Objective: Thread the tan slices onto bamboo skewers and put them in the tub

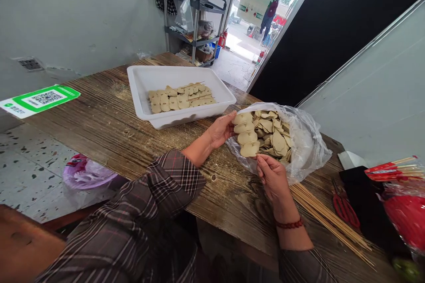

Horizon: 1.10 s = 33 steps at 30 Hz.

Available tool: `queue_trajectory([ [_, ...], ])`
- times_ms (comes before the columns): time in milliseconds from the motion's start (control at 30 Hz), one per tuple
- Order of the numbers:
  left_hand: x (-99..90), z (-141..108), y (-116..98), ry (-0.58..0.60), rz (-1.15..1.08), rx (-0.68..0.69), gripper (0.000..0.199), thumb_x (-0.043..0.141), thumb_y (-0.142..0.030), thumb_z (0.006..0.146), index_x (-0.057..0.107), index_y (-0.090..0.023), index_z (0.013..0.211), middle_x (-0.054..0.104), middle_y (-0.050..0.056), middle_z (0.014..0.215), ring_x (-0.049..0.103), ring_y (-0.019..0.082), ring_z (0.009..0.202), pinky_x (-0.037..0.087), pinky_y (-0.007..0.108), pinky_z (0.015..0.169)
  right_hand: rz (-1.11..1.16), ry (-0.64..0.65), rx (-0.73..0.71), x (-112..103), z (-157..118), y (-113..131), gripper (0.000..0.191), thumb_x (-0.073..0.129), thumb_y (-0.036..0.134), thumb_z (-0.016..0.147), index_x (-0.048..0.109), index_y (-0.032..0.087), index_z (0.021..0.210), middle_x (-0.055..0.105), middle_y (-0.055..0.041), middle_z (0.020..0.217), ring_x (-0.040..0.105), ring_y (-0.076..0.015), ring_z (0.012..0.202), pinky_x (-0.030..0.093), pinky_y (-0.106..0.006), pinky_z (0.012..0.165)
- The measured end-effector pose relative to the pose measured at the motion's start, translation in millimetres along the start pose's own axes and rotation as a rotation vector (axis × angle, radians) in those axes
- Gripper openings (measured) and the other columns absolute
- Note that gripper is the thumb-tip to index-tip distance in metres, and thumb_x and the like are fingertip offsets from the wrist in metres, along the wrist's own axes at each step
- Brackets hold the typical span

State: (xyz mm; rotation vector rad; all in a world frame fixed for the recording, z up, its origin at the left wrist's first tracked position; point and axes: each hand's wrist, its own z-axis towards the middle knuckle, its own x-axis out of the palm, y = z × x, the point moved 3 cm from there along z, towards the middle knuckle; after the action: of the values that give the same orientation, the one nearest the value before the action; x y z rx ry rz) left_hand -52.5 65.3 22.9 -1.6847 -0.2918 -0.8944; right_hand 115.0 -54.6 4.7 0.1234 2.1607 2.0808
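Several flat, pale beige slices [246, 135] are threaded in a row on one thin skewer, held just over the near side of an open plastic bag. My left hand [222, 130] grips the far end of this row, its fingertips partly hidden behind the top slice. At the near end, my right hand [271, 173] pinches the skewer between thumb and fingers. Inside the clear bag [307, 141] lies a heap of loose slices [275, 135] of the same kind. A white plastic tub [181, 120], left of the bag, holds rows of filled skewers [181, 99].
Bare bamboo skewers [332, 216] lie on the wooden table [109, 128] to the right, beside red-handled pliers or scissors [345, 208]. Red-wrapped chopsticks [392, 170] rest farther right. A QR-code card [41, 98] is at the left edge; a wheeled cart [195, 17] stands behind.
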Motion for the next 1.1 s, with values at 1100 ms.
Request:
queue_trajectory([
  [1100,11.3,-2.9,7.8,0.088,-0.030,0.083,0.034,0.080,-0.035,0.069,0.070,-0.012,0.091,0.073,0.009,0.086,0.068,0.015,0.073,0.054,0.025,0.069,-0.359,0.042,-0.180,3.3,0.9,-7.4,0.034,0.057,0.043,0.088,0.072,0.015,0.101,0.048,0.0052,0.048,0.042,-0.0100,0.044,0.032,-0.024,0.046],
])
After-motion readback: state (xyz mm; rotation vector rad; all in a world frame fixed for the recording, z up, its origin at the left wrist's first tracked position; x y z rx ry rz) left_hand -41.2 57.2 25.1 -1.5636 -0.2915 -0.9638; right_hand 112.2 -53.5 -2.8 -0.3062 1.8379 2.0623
